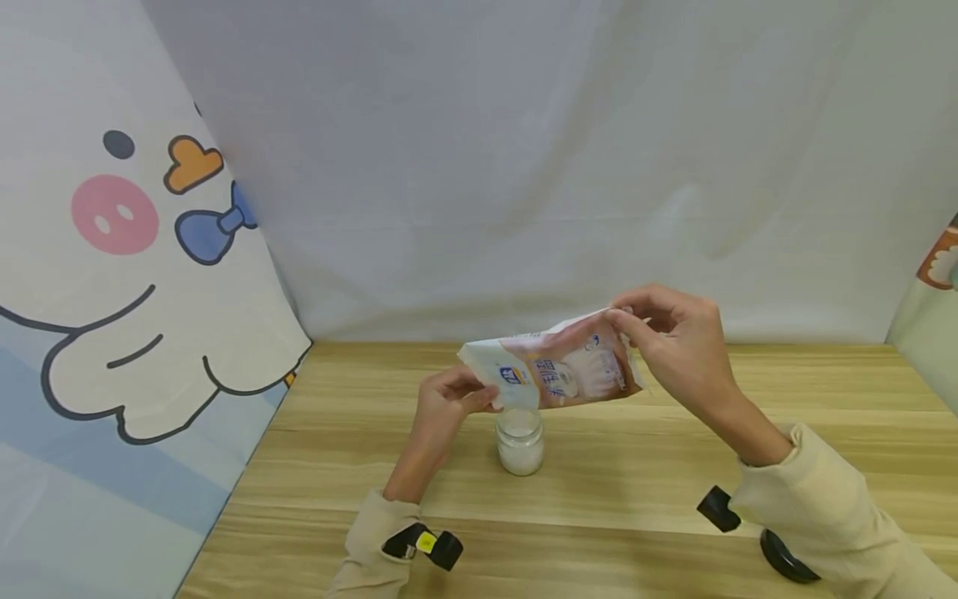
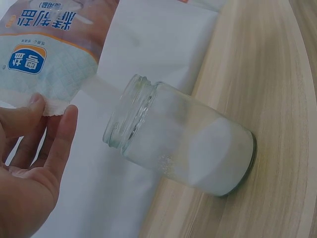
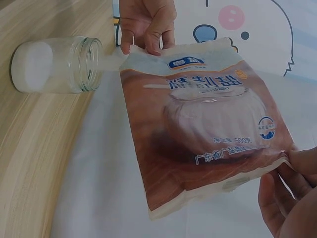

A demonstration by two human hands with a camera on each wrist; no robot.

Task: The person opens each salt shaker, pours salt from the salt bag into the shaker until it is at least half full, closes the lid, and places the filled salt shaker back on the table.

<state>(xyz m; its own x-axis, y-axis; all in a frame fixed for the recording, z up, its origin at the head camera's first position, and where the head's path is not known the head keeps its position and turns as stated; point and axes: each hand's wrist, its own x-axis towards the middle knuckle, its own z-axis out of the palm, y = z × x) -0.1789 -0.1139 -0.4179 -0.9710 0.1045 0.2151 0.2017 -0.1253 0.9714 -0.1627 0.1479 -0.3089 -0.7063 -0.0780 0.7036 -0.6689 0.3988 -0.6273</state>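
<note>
A bag of salt (image 1: 557, 370) is held tilted above the table, its printed front facing up. My left hand (image 1: 449, 403) pinches its pale end between thumb and fingers. My right hand (image 1: 677, 345) grips the opposite, brown end, which is higher. Beneath the pale end stands an upright open glass jar (image 1: 520, 453). A blurred white stream of salt (image 3: 110, 63) runs from the bag's lower corner to the jar mouth in the right wrist view. White salt (image 2: 215, 153) covers the jar's bottom part in the left wrist view. The jar is touched by neither hand.
The wooden table (image 1: 337, 499) meets a pale hanging cloth (image 1: 464, 208) behind the jar. A cartoon-printed sheet (image 1: 150, 349) bounds the left side. A black curved object (image 1: 787, 556) shows beside the right sleeve. Small black cameras sit at both wrists.
</note>
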